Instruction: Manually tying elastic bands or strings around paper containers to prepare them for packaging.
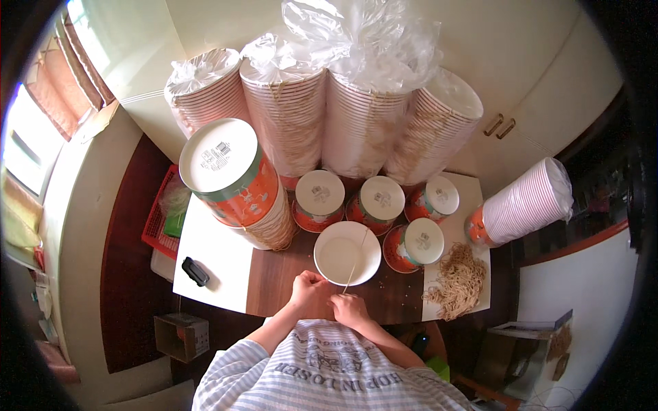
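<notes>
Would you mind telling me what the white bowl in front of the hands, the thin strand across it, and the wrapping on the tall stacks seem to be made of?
The white bowl looks like matte paper, matching the stacked disposable bowls. The thin strand, pinched by the right hand, seems a pale fibre or string like the tan tangle nearby; uncertain. The wrapping is clear, glossy, crinkled plastic film.

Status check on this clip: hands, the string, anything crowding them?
Left hand and right hand pinch a thin string across the white bowl. Upturned cups crowd behind; string pile to the right.

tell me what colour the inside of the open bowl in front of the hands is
Plain white inside the open bowl, with a thin string across it; the head view shows it clearly.
</notes>
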`<move>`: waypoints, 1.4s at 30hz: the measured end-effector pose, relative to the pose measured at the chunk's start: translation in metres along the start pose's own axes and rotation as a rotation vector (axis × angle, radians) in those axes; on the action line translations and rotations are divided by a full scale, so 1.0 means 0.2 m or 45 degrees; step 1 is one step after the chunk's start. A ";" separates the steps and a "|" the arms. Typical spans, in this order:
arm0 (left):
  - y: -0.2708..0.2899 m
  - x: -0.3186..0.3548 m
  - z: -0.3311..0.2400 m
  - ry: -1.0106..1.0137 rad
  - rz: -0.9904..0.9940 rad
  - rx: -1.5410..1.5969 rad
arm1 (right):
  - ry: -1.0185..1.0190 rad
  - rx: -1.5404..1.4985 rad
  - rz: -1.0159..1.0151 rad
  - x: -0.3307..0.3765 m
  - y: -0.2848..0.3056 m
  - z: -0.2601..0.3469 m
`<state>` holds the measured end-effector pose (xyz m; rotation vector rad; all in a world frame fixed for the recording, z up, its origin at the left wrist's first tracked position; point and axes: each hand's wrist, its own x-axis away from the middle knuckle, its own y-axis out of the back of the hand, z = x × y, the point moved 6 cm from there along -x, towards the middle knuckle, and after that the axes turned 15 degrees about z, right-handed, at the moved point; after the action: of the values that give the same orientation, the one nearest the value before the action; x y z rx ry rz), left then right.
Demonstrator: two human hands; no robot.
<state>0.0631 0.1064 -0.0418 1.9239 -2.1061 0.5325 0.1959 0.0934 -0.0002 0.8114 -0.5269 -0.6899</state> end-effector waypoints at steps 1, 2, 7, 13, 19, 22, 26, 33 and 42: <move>0.01 0.00 0.01 -0.001 -0.033 -0.117 | 0.061 -0.001 -0.009 0.00 0.01 0.01; 0.02 0.00 -0.02 -0.002 -0.062 -0.234 | 0.118 -0.003 -0.021 0.00 0.02 0.01; 0.02 0.00 -0.09 -0.089 -0.022 -0.515 | 0.000 -0.046 0.066 -0.01 0.02 -0.01; -0.04 -0.01 0.02 0.098 0.383 0.284 | -0.078 -0.218 0.072 0.00 -0.02 -0.04; -0.12 0.00 0.13 0.275 0.547 0.690 | 0.089 -0.409 0.220 -0.01 0.00 -0.02; -0.19 0.03 0.13 0.357 0.637 0.822 | 0.149 -0.459 0.264 -0.01 -0.01 -0.03; -0.24 0.06 0.07 0.391 0.703 0.935 | 0.141 -0.480 0.347 0.00 -0.02 -0.02; -0.22 0.05 0.09 0.378 0.600 0.810 | 0.145 -0.501 0.269 0.01 0.01 -0.03; -0.19 0.02 0.07 0.288 0.539 0.711 | 0.042 -0.350 0.256 0.01 0.00 -0.05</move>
<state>0.1020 0.0936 -0.0494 1.5260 -2.3818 1.4834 0.2046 0.0960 -0.0055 0.5037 -0.4641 -0.5478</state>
